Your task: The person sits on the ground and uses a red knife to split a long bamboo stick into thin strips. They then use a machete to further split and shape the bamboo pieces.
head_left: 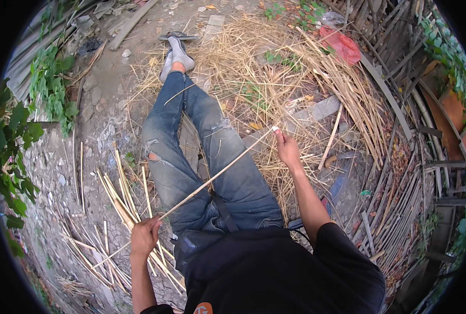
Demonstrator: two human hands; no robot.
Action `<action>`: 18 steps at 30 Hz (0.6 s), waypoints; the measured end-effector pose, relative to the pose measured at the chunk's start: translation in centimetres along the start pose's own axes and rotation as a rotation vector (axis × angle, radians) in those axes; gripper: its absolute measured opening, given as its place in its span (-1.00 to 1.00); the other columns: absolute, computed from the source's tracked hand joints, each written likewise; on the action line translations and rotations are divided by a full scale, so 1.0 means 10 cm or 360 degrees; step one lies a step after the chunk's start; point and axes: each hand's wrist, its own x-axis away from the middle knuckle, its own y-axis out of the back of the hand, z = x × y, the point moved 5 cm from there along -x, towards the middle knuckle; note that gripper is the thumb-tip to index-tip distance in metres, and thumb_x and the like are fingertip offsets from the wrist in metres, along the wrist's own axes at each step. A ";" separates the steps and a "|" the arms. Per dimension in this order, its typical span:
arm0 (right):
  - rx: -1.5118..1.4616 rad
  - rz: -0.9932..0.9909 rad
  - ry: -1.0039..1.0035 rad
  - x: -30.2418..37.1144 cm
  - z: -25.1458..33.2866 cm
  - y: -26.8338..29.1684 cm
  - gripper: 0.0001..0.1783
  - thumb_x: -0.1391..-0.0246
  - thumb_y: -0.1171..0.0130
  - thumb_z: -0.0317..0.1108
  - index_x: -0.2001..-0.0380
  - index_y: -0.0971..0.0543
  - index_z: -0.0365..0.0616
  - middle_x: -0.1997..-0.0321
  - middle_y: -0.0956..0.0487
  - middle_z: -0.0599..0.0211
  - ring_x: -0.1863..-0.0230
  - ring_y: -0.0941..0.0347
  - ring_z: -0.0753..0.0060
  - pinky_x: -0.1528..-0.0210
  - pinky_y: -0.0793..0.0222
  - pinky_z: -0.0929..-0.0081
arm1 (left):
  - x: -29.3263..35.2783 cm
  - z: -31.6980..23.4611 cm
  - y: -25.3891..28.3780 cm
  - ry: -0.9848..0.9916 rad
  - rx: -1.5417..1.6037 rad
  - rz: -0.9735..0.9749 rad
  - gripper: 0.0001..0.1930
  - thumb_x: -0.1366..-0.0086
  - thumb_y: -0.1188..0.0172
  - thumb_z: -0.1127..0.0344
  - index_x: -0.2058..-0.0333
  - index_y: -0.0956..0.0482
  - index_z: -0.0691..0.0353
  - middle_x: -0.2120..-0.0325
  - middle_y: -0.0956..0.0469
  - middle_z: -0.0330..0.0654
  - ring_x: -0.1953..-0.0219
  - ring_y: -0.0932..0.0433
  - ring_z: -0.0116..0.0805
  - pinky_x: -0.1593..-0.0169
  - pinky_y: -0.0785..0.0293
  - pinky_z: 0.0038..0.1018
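Observation:
A long, thin, pale bamboo strip (212, 179) runs at a slant across my lap, from low on the left up to the right. My left hand (145, 236) is closed around it beside my left hip, and its lower end sticks out past the fingers. At the upper end, my right hand (288, 149) pinches the strip near its tip above my right knee. Something small and white shows at those fingertips; I cannot tell what it is. My legs, in torn jeans (191, 125), stretch out ahead on the ground.
Split strips (123, 196) lie in bundles at my left. Straw-like shavings (248, 68) cover the ground ahead, with a longer strip pile (348, 89) beyond my right hand. A curved wooden handle (338, 158) and a blue object (337, 189) lie near my right forearm. Stacked sticks (395, 209) line the right.

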 end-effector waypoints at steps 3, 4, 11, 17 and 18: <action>0.0032 -0.0007 0.0007 -0.07 -0.04 -0.04 -0.30 -0.42 0.07 0.20 0.14 -0.67 -0.33 0.42 -0.60 -0.27 0.31 -0.56 -0.29 0.15 -0.44 0.03 | 0.00 -0.01 0.00 -0.0016 -0.0022 -0.0004 -0.78 -0.37 -0.26 0.30 0.10 -0.71 0.27 0.36 -0.66 0.17 0.33 -0.66 0.20 0.23 -0.57 -0.10; 0.0041 -0.0006 0.0036 -0.09 -0.07 -0.05 -0.30 -0.42 0.06 0.22 0.15 -0.68 -0.31 0.47 -0.60 -0.21 0.39 -0.55 -0.21 0.21 -0.43 0.06 | -0.02 -0.03 0.01 -0.0027 -0.0025 -0.0006 -0.78 -0.37 -0.26 0.31 0.10 -0.71 0.27 0.37 -0.66 0.17 0.33 -0.66 0.20 0.23 -0.57 -0.09; -0.0002 0.0137 0.0036 0.06 0.11 -0.15 -0.26 -0.43 0.06 0.21 0.37 -0.65 -0.36 0.54 -0.56 -0.18 0.46 -0.51 -0.13 0.20 -0.45 0.06 | -0.04 -0.08 0.05 0.0016 -0.0085 -0.0004 -0.78 -0.36 -0.26 0.31 0.09 -0.71 0.25 0.37 -0.66 0.14 0.34 -0.66 0.18 0.23 -0.58 -0.09; 0.0057 0.0438 -0.0018 0.30 0.32 -0.22 -0.30 -0.45 0.12 0.15 0.01 -0.66 -0.35 0.29 -0.65 -0.34 0.17 -0.61 -0.34 0.01 -0.47 0.03 | -0.14 -0.20 -0.11 -0.0065 -0.0033 -0.0085 -0.77 -0.37 -0.26 0.27 0.08 -0.72 0.20 0.35 -0.68 0.11 0.33 -0.67 0.17 0.22 -0.59 -0.08; -0.0013 0.0386 0.0035 0.32 0.31 -0.22 -0.30 -0.45 0.11 0.18 0.14 -0.65 -0.36 0.38 -0.61 -0.28 0.26 -0.58 -0.26 0.08 -0.45 0.03 | -0.16 -0.21 -0.15 -0.0069 -0.0033 -0.0090 -0.77 -0.37 -0.26 0.26 0.08 -0.73 0.19 0.34 -0.68 0.11 0.32 -0.67 0.17 0.22 -0.59 -0.08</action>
